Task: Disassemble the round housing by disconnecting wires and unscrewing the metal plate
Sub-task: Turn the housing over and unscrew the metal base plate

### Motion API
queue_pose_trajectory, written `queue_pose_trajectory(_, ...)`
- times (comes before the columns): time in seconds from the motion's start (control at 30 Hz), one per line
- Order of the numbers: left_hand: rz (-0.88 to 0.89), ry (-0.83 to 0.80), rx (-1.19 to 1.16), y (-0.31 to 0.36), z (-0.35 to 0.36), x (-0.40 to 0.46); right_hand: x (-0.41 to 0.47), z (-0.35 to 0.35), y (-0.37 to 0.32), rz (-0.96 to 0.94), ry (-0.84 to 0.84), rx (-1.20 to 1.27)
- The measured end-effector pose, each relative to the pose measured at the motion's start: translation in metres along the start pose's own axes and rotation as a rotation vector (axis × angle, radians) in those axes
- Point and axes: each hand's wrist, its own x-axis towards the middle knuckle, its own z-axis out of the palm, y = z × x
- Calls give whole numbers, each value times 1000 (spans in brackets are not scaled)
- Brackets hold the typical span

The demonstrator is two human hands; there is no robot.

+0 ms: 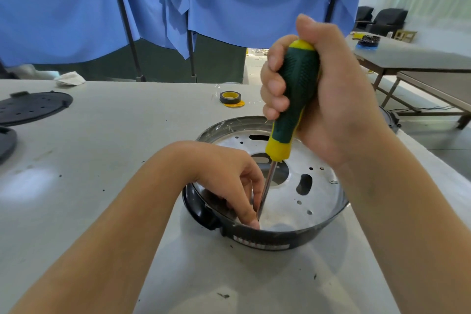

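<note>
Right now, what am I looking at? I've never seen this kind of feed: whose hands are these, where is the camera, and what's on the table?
There is no machine here: a person works with two bare hands, and the single picture comes from a camera worn on their head, looking forward and down.

The right hand grips a screwdriver with a green and yellow handle, its shaft pointing down into a round black housing on the pale table. Inside the housing lies a silver metal plate with holes. The left hand reaches inside, its fingers beside the screwdriver tip; whether they pinch anything is hidden.

Also on the table: a tape roll, a black perforated disc and a crumpled white cloth.
</note>
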Motion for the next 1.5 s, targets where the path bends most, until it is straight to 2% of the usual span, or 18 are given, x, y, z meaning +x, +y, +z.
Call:
queue_pose_trajectory(0.17,-3,-22,-31,0,0,0,-4,10,3,-100,171,-181)
queue_pose_trajectory(0.33,-2,16,20,-1,1,1,-9,24,8,-150,-28,-84)
queue_pose_trajectory(0.67,12,11,-22,-2,2,2,-2,7,0,31,-216,210)
queue_pose_trajectory(0.8,8,2,-14,-2,1,3,0,2,1,46,-144,203)
queue_pose_trajectory(0.9,8,16,4,-2,2,2,1,2,2,73,-57,95)
queue_pose_trajectory(1.07,-1,45,41,-3,3,2,-2,5,-2,193,-114,-77)
queue_pose_trajectory(1.2,0,44,19,-2,3,1,-3,12,5,151,-167,-2)
queue_pose_trajectory(1.37,-2,51,18,-1,3,1,-2,11,6,165,-320,117)
queue_pose_trajectory(1.5,-7,32,17,0,2,2,1,3,8,176,-303,198)
